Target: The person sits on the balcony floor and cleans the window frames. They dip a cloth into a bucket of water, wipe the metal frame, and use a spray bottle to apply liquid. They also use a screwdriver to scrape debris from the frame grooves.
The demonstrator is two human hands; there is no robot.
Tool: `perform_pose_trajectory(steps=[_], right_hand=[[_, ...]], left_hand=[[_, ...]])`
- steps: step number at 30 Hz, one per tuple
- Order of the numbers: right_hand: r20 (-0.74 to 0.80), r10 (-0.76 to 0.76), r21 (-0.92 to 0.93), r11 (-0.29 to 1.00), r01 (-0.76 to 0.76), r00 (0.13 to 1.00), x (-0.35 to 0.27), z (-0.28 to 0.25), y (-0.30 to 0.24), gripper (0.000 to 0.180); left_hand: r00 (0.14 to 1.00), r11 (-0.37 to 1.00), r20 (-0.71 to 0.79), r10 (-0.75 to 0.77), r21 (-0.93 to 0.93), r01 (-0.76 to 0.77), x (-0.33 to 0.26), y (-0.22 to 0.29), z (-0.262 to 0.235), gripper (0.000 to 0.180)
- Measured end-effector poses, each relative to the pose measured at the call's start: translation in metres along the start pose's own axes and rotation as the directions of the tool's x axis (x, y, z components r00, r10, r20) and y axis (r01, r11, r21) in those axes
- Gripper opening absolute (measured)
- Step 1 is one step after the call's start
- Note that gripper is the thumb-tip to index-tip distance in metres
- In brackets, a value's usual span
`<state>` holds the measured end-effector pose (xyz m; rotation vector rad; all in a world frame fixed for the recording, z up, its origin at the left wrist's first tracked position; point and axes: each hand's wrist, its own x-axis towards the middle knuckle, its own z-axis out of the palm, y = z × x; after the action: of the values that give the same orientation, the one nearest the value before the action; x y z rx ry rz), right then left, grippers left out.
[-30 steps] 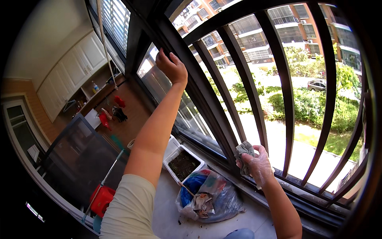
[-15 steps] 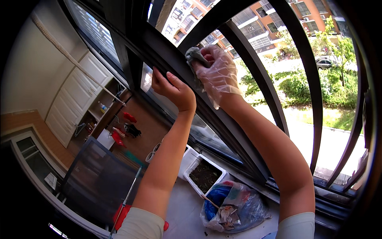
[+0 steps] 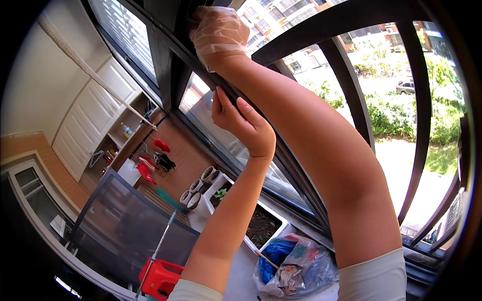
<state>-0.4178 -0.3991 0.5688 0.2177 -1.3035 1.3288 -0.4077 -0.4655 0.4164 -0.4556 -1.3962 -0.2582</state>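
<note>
My right hand, in a clear plastic glove, is up high against the dark window frame. Its fingers curl away from me; the grey cloth it gripped a moment earlier is hidden behind the glove. Lower down, my bare left hand is open, fingers extended and thumb apart, with its fingertips at the edge of the same frame. Beyond the frame, curved dark bars guard the outside.
Below stand a white planter of soil and a plastic bag with a blue bag and paper inside. A red plastic container, a long pole and a dark mesh screen are at lower left. White cabinets line the left wall.
My right hand has moved up and left along the frame, taking the cloth out of sight. My left hand now appears lower and further right, and the whole view has shifted.
</note>
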Motion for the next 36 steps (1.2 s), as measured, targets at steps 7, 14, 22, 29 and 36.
perform_pose_trajectory(steps=[7,14,22,29,36], right_hand=[[0.212,-0.124,-0.036,0.99,0.134,0.969,-0.017,0.002,0.018,0.023],[0.267,-0.281,-0.1,0.944,0.316,0.922,-0.004,-0.019,0.02,0.026],[0.662,0.09,-0.206,0.976,0.065,0.744,-0.116,-0.109,0.088,0.018],[0.216,-0.178,-0.148,0.966,0.213,0.96,0.009,-0.032,0.021,0.025],[0.511,-0.049,-0.314,0.919,0.24,0.858,-0.005,-0.038,0.026,0.027]], left_hand=[[1.0,0.999,-0.014,-0.027,0.032,0.027,-0.01,-0.009,-0.003,0.04],[0.993,0.993,-0.101,-0.067,-0.104,0.056,0.001,0.014,0.008,0.039],[0.996,0.999,-0.077,-0.036,0.003,0.036,-0.009,-0.002,-0.005,0.037],[0.993,0.999,-0.118,-0.03,-0.04,0.025,0.0,0.012,0.008,0.038],[0.994,0.999,-0.103,-0.039,-0.033,0.036,-0.002,0.006,0.002,0.037]])
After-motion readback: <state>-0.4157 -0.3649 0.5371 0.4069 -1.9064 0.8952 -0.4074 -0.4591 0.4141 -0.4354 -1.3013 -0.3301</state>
